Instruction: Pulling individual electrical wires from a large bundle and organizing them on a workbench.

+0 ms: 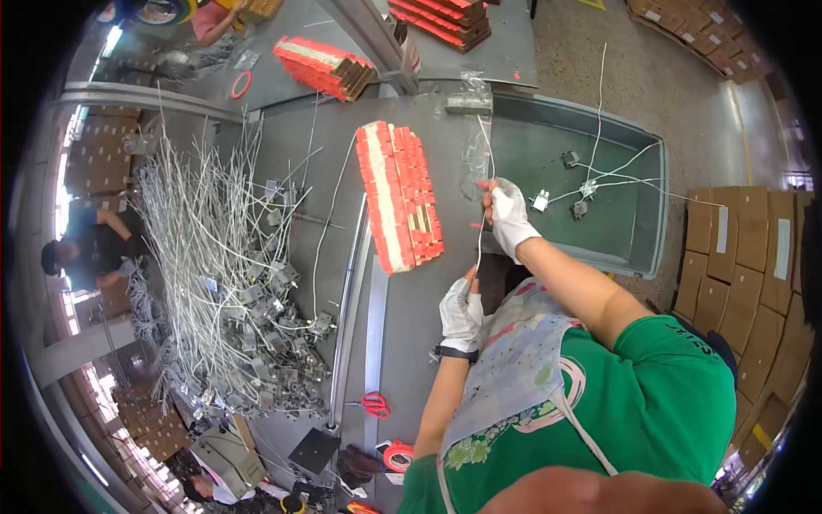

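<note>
My right hand (511, 218), in a white glove with bare fingertips, pinches a thin white cable (480, 244) beside the near edge of a green bin. Small red pieces, perhaps labels or tape, show at those fingertips and on the cable just below. Closer to my body, my left hand (461, 317), gloved the same way, closes its fingertips on the same cable. The cable's upper part passes toward a clear-taped block (468, 104) at the table edge. A stack of red-and-cream strips (398, 195) lies on the table left of my hands.
Inside the green bin (658, 210) lie several cables with small plugs (539, 200). A large heap of white cables with grey connectors (257, 325) fills the left, behind a metal rail (349, 317). Red scissors (374, 405) lie nearer. Cardboard boxes (745, 248) stand right; other people work at left.
</note>
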Action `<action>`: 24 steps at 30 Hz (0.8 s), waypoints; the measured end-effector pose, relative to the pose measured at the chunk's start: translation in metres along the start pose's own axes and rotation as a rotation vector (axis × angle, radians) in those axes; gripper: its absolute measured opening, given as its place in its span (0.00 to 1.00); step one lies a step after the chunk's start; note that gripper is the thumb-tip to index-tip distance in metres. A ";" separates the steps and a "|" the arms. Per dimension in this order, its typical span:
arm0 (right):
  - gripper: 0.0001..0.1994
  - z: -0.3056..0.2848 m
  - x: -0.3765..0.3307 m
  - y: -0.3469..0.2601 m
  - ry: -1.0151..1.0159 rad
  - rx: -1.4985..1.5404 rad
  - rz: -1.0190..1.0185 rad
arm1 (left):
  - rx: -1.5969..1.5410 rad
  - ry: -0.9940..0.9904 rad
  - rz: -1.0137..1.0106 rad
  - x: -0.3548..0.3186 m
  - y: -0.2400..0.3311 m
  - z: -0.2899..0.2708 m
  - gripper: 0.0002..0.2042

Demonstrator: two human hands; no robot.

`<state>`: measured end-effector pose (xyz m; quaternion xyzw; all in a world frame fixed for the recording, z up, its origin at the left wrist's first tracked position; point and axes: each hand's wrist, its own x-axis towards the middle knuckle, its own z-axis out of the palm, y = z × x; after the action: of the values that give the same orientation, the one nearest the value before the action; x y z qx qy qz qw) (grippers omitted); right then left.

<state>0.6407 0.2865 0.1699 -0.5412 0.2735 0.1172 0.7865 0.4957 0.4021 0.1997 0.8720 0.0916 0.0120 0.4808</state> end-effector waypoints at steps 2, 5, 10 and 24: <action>0.12 0.004 0.008 -0.004 0.053 -0.080 -0.029 | 0.022 -0.040 -0.051 -0.003 0.004 0.001 0.11; 0.11 -0.005 0.040 -0.034 -0.157 -0.319 -0.207 | 0.035 -0.053 -0.088 -0.018 -0.013 -0.005 0.11; 0.12 0.013 0.063 -0.036 0.028 0.058 -0.143 | 0.096 -0.096 -0.087 -0.012 0.000 -0.004 0.12; 0.14 0.002 0.093 -0.041 -0.224 -0.229 0.185 | 0.063 0.083 0.006 0.057 0.014 0.030 0.13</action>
<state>0.7374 0.2619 0.1512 -0.5833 0.2176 0.2789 0.7312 0.5570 0.3791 0.1914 0.8857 0.1092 0.0465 0.4488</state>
